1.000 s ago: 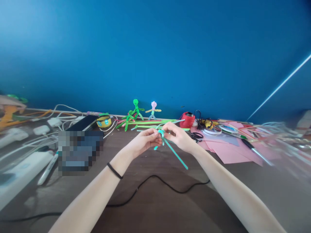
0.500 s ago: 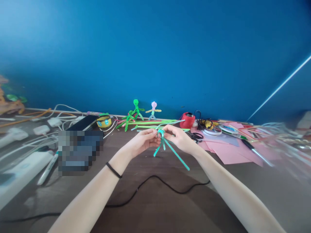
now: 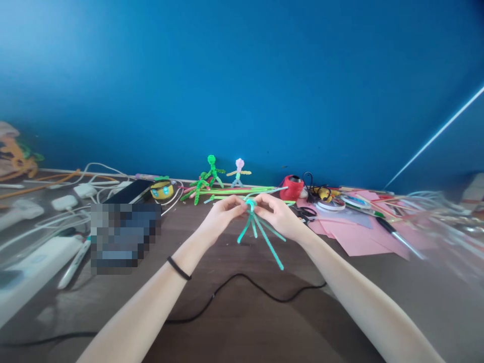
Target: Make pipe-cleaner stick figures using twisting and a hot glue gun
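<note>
- Centre of frame: left hand [image 3: 223, 214] and right hand [image 3: 278, 214] both pinch the teal pipe cleaners [image 3: 259, 229] at a small loop, above the table [image 3: 234, 322].
- Since a second ago the loose ends have swung down and fanned out (more strands hang free now), so the twist looks to be tightening.
- Fingertips hide the knot itself; the right side of the frame is blurred.

Teal pipe cleaner turned in my hands

My left hand [image 3: 222, 214] and right hand [image 3: 279, 214] have lifted slightly toward the green figure [image 3: 210, 174], and the teal pipe cleaner [image 3: 260, 229] now fans more loose ends downward, its longest swung left.
</note>
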Motion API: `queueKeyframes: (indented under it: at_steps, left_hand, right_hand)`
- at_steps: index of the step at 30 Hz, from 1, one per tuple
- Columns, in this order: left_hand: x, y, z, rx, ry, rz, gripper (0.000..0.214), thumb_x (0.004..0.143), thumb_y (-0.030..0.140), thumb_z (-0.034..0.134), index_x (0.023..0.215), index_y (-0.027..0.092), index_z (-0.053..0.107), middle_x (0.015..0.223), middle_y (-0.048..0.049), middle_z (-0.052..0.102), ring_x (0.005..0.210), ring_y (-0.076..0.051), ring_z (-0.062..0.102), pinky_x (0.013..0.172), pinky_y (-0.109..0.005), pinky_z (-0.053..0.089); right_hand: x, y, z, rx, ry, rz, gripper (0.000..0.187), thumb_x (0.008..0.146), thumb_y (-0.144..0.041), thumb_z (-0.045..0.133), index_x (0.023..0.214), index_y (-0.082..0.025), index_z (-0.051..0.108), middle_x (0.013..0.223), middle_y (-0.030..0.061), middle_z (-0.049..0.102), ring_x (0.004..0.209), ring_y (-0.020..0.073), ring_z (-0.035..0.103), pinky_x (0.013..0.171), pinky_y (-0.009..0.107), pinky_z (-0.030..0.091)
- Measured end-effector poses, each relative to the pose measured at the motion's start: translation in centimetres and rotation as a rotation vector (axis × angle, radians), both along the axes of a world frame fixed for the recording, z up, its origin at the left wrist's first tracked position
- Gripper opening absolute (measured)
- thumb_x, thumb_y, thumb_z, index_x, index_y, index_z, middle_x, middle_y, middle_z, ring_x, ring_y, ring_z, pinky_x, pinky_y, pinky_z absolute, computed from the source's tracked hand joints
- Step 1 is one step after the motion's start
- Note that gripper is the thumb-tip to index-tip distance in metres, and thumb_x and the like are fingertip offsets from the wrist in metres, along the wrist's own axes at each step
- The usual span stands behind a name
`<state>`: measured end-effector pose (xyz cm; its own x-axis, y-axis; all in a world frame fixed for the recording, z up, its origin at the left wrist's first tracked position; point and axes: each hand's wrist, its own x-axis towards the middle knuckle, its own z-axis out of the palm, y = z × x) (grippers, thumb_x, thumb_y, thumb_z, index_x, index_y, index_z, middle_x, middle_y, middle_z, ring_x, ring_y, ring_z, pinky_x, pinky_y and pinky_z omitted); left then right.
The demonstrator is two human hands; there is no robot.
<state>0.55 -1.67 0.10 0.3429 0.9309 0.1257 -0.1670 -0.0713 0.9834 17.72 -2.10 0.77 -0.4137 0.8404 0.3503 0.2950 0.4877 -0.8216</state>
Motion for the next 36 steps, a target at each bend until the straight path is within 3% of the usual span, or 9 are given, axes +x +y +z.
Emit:
queueKeyframes:
  at_steps: [4, 10, 14, 23, 31, 36]
  left_hand:
    - [-0.13, 0.21, -0.43, -0.056, -0.07, -0.02, 0.021, 0.065, 0.032, 0.067, 0.069, 0.015, 0.055, 0.073, 0.0004, 0.06, 0.071, -0.013, 0.056, 0.073, -0.028, 0.043]
    - [-0.3, 0.51, -0.56, -0.066, -0.047, 0.099, 0.022, 0.069, 0.036, 0.063, 0.073, 0.016, 0.055, 0.074, -0.0011, 0.061, 0.074, -0.013, 0.058, 0.071, -0.026, 0.043]
    - [-0.27, 0.29, -0.28, -0.087, -0.065, -0.035, 0.023, 0.071, 0.036, 0.061, 0.082, 0.016, 0.057, 0.08, -0.0031, 0.062, 0.076, -0.014, 0.058, 0.071, -0.027, 0.044]
    - [-0.49, 0.05, -0.17, -0.116, -0.091, -0.244, 0.017, 0.073, 0.031, 0.062, 0.077, 0.015, 0.056, 0.07, -0.0002, 0.057, 0.063, -0.01, 0.052, 0.065, -0.026, 0.043]
    - [-0.59, 0.11, 0.05, -0.096, -0.071, -0.266, 0.016, 0.072, 0.028, 0.063, 0.07, 0.014, 0.055, 0.069, -0.0005, 0.058, 0.064, -0.01, 0.055, 0.069, -0.027, 0.044]
    - [-0.5, 0.13, 0.18, -0.083, -0.036, -0.227, 0.017, 0.071, 0.028, 0.064, 0.07, 0.014, 0.055, 0.07, -0.0016, 0.061, 0.07, -0.012, 0.059, 0.075, -0.029, 0.044]
  right_hand:
    - [-0.03, -0.12, 0.13, -0.011, 0.003, -0.001, 0.017, 0.082, -0.034, 0.05, 0.083, -0.018, 0.052, 0.076, 0.0015, 0.056, 0.077, 0.0165, 0.054, 0.074, 0.031, 0.042]
    - [0.07, -0.11, 0.25, -0.031, 0.021, 0.007, 0.019, 0.081, -0.037, 0.051, 0.081, -0.018, 0.053, 0.077, 0.0021, 0.057, 0.077, 0.0168, 0.055, 0.075, 0.031, 0.042]
    - [0.08, -0.22, 0.42, -0.057, 0.031, 0.032, 0.019, 0.08, -0.037, 0.053, 0.082, -0.018, 0.053, 0.078, 0.0022, 0.059, 0.078, 0.0167, 0.057, 0.076, 0.032, 0.043]
    - [0.18, -0.27, 0.41, -0.064, 0.05, 0.045, 0.019, 0.078, -0.035, 0.057, 0.081, -0.018, 0.049, 0.078, 0.0018, 0.061, 0.074, 0.015, 0.059, 0.073, 0.03, 0.043]
    - [0.09, -0.37, 0.21, 0.073, -0.006, -0.035, 0.005, 0.077, -0.022, 0.053, 0.08, -0.019, 0.051, 0.08, 0.0014, 0.058, 0.076, 0.0143, 0.056, 0.07, 0.028, 0.043]
    - [0.28, -0.38, 0.51, 0.157, -0.024, -0.082, 0.005, 0.076, -0.022, 0.054, 0.08, -0.019, 0.054, 0.084, 0.0026, 0.058, 0.08, 0.0155, 0.053, 0.071, 0.028, 0.041]
